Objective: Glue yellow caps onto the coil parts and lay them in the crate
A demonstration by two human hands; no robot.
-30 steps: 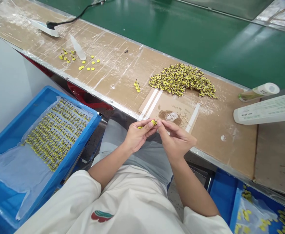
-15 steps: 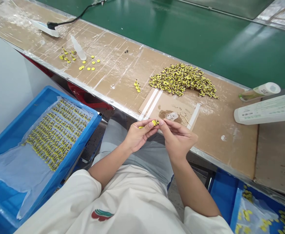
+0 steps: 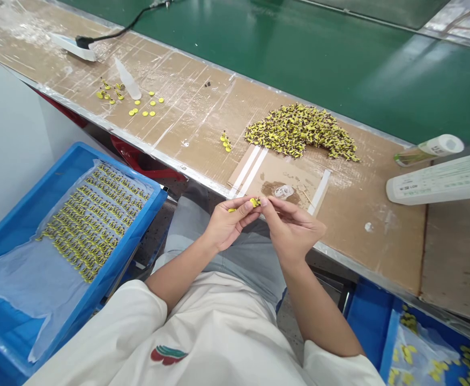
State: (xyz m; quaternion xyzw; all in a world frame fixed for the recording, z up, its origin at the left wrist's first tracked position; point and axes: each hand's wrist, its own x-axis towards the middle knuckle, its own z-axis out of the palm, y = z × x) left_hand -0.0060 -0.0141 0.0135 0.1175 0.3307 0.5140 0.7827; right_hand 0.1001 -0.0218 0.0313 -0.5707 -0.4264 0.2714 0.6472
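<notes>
— What's the left hand (image 3: 227, 225) doing?
— Its thumb and finger pinch a yellow piece (image 3: 254, 202), and a second piece (image 3: 232, 210) pokes out by its knuckles.
— And the right hand (image 3: 293, 228)?
— Thumb and finger closed at the near end of that first piece, so both hands meet on it, just off the bench (image 3: 373, 209) edge.
— What lies right past the fingertips?
— A small clear dish (image 3: 283, 192) in a damp patch, on a card (image 3: 267, 174) with white strips. A thin stick (image 3: 306, 197) lies there too, right of the dish.
— Further out?
— Beyond the card, the big yellow-and-dark pile (image 3: 299, 128). Left of that, a few loose pieces (image 3: 225, 142).
— Out past the left hand?
— Along the bench, a white bottle (image 3: 128, 79) among yellow discs (image 3: 153, 102). Lower, a blue tray (image 3: 142, 219) with rows of pieces (image 3: 94, 214) on a sheet (image 3: 37, 273).
— Past the right hand?
— A large bottle (image 3: 439, 179) and a jar (image 3: 430, 150), both on their sides in view; below the bench, a blue bin (image 3: 365, 316) and more yellow bits (image 3: 435, 370).
</notes>
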